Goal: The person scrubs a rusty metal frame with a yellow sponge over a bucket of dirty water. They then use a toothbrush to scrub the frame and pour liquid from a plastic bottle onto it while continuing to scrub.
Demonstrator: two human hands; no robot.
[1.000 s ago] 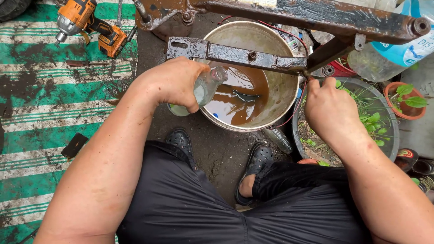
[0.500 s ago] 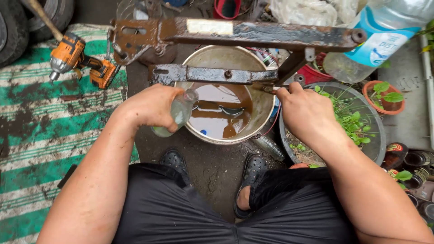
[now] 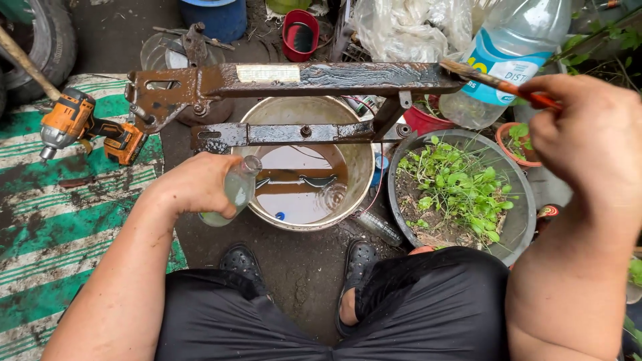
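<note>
Left hand [image 3: 194,184] wraps small bottle [image 3: 234,194], tilted over bucket [image 3: 361,160]. Right hand [image 3: 588,134] pinches brush [image 3: 495,81], bristles at frame's [image 3: 301,77] three-o'clock end; frame wet-coated, lower bar seemingly pending.

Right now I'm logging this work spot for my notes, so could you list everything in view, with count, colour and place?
metal frame: one, rusty brown, lying across the bucket
bucket: one, cream, centre, holding brownish liquid
glass bottle: one, clear, in left hand, tilted over the bucket rim
paintbrush: one, orange handle, in right hand, bristles on the frame's right end
cordless drill: one, orange and black, on the mat
mat: one, green and white stripes, left
planter: one, grey, green seedlings, right
plastic jug: one, clear, top right
red cup: one, top
left hand: gripping bottle
right hand: gripping paintbrush
</note>
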